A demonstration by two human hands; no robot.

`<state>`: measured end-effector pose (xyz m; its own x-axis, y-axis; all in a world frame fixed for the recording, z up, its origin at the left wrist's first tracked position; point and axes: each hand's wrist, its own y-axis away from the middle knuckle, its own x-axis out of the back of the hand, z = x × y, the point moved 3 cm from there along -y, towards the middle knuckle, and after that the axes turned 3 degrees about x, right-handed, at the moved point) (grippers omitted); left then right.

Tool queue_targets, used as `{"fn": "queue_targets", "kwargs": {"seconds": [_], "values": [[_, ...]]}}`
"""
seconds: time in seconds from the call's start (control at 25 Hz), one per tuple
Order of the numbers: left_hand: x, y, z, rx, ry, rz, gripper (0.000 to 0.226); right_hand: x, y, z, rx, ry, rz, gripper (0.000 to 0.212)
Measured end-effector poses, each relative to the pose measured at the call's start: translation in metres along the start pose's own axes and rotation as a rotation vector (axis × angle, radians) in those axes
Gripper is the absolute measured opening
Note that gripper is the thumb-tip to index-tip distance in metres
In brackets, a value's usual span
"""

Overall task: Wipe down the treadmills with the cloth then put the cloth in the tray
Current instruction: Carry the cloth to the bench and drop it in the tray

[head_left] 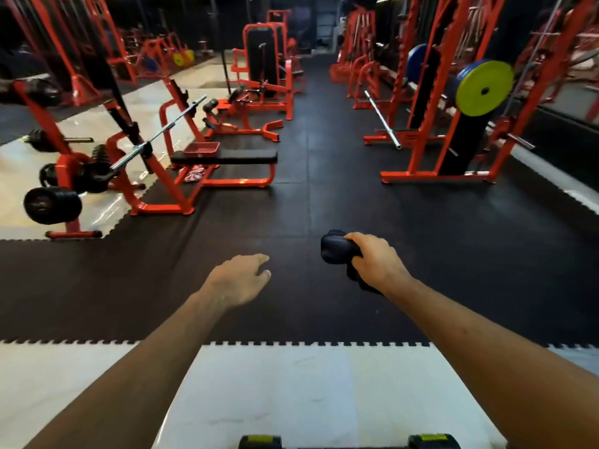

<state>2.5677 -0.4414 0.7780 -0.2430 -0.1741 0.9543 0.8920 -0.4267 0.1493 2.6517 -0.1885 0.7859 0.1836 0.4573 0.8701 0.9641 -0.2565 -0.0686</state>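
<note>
A dark cloth (337, 251) is gripped in the right hand (376, 264), the fingers being curled round its bunched middle, so that a wad bulges out ahead of the knuckles and a tail hangs below the wrist; it is held in the air above the black rubber floor (324, 196), which is laid in mats with toothed, interlocking edges. The left hand (240, 280) is held out empty, its fingers loosely spread. The cloth is judged soft, light and limp, unlikely to slip, and best taken by a gathered handful so that no corner trails. A red tray (201, 149), shallow, rectangular and seemingly meshed, is seen at the left end of the padded weight bench (240, 156), well apart from both hands
</note>
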Motion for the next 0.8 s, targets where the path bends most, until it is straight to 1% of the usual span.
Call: {"fn": "queue_targets", "kwargs": {"seconds": [0.12,0.24,0.44,0.6,0.68,0.8], "values": [[0.012,-0.064,0.003,-0.041,-0.029,0.007,0.050,0.003,-0.057,0.010,-0.032,-0.008,0.031,0.048],[0.008,-0.139,0.007,-0.082,-0.049,0.013,0.051,-0.008,-0.122,0.033,-0.053,-0.016,0.074,0.049],[-0.047,-0.286,0.008,-0.138,-0.099,0.017,0.051,-0.068,-0.231,0.111,-0.096,-0.016,0.098,0.050],[-0.107,-0.436,0.009,-0.154,-0.151,0.026,0.051,-0.122,-0.345,0.196,-0.108,-0.015,0.112,0.050],[-0.114,-0.499,0.005,-0.137,-0.139,0.009,0.050,-0.131,-0.401,0.216,-0.112,-0.015,0.137,0.049],[-0.106,-0.560,-0.012,-0.103,-0.129,-0.014,0.051,-0.137,-0.475,0.223,-0.135,-0.014,0.110,0.050]]}}
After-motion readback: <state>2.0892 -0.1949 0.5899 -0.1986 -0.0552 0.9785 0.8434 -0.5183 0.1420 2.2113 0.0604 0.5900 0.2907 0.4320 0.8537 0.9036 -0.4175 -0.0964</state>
